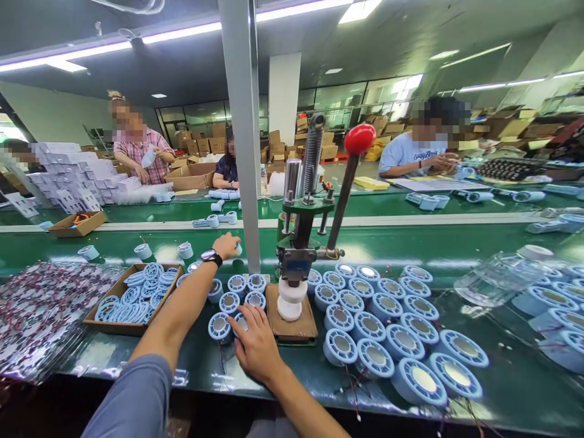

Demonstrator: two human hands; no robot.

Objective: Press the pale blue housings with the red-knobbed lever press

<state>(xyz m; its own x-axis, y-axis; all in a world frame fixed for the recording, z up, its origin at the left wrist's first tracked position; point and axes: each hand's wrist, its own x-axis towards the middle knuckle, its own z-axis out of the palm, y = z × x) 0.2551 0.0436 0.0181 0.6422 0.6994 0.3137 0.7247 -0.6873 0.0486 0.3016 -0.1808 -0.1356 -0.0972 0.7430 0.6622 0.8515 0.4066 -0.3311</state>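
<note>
My left hand (227,246) is stretched out over the green belt, its fingers closed on a small light blue round fan housing (238,248) that they mostly cover. Closer in, my right hand (258,340) has its thumb and fingers around another light blue fan housing (239,323), partly hidden. Beside it stand more housings (219,327) with silver discs in their tops and thin wires. Just right of this hand is a hand press (298,255) with a red-knobbed lever (343,201); white round blocks (291,299) sit under its ram, on a brown base.
Many finished-looking housings (385,305) fill the bench right of the press. A carton (137,322) of light blue rings and wired parts in plastic (50,310) lie left. A metal post (241,134) rises ahead. A clear plastic jug (502,277) lies right. Co-workers sit and stand across the belt.
</note>
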